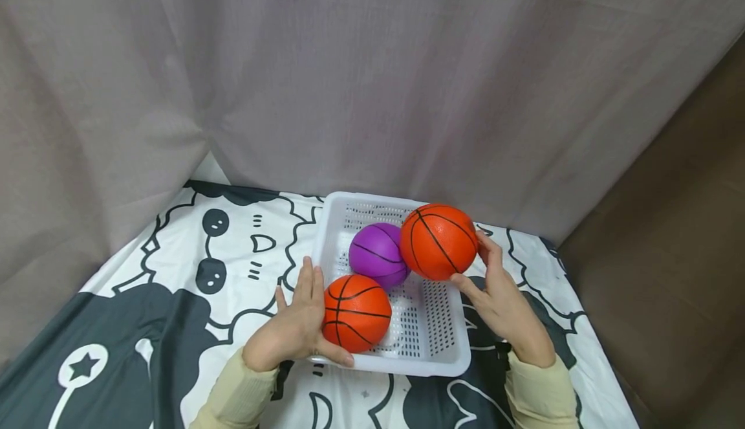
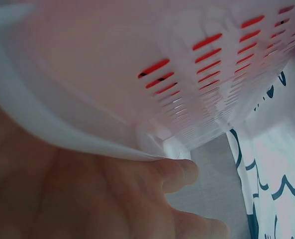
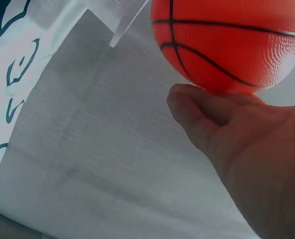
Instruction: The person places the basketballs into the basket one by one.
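Observation:
A white plastic basket with slotted sides lies in front of me. My left hand rests along its left rim with straight fingers, the thumb reaching over the near rim. Beside that hand, a toy basketball, orange with black lines, sits in the near left part of the basket. Behind it is a purple ball with dark lines. My right hand holds another orange basketball over the basket's far right side, thumb at the front and fingers at the right. In the right wrist view this ball shows above the fingers.
A black-and-white cartoon-print cloth covers the surface under the basket. Grey curtain fabric hangs close behind the basket, and a brown surface rises at the right.

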Available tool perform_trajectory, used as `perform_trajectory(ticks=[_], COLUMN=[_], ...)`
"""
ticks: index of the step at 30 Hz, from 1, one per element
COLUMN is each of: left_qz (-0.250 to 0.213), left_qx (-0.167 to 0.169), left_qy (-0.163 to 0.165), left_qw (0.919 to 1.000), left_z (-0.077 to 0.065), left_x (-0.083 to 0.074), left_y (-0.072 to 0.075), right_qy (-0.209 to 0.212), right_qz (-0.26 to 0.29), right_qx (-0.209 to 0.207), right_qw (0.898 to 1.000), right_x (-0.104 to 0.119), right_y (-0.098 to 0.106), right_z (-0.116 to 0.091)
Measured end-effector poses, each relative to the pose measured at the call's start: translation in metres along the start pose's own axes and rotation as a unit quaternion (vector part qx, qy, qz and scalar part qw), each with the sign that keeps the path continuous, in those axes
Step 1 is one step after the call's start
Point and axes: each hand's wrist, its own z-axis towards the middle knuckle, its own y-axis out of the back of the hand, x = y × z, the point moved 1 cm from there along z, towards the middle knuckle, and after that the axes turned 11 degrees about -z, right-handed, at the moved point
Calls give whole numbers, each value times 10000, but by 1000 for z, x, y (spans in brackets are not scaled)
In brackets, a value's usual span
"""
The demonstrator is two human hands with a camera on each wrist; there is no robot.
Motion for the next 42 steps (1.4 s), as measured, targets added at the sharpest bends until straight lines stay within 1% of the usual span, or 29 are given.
perform_trajectory(ticks=[5, 11, 15, 20, 23, 29, 32, 36, 39, 42], left_qz=[-79, -131, -155, -96, -48, -72, -77, -23, -15, -60], left_qx=[-9, -33, -36, -40, -14, 3, 14, 17, 7, 24], left_qy=[10, -36, -57, -21, 2, -3, -41, -88, -108, -99], left_qw=[10000, 9999, 9999, 9999, 10000, 10000, 10000, 10000, 9999, 9999], left_z=[-1, -3, -5, -7, -7, -8, -8, -7, -6, -6], left_x=[0, 0, -2, -2, -2, -2, -3, -3, -3, -4], left_y=[0, 1, 1, 1, 1, 2, 2, 2, 2, 2], right_qy=[-138, 33, 99, 229, 215, 42, 5, 93, 53, -103], right_qz=[-331, -727, -794, -719, -655, -406, -310, -302, -304, -383], right_qx=[66, 155, 218, 285, 152, -427, -617, -743, -781, -625], right_qw=[9993, 9972, 9966, 9967, 9975, 9983, 9976, 9967, 9965, 9973], right_x=[-1, -4, -7, -10, -10, -11, -9, -7, -7, -8], right_y=[-1, -8, -13, -15, -13, -10, -9, -8, -7, -8], right_z=[-2, 0, -1, -2, -3, -3, -4, -4, -4, -5])
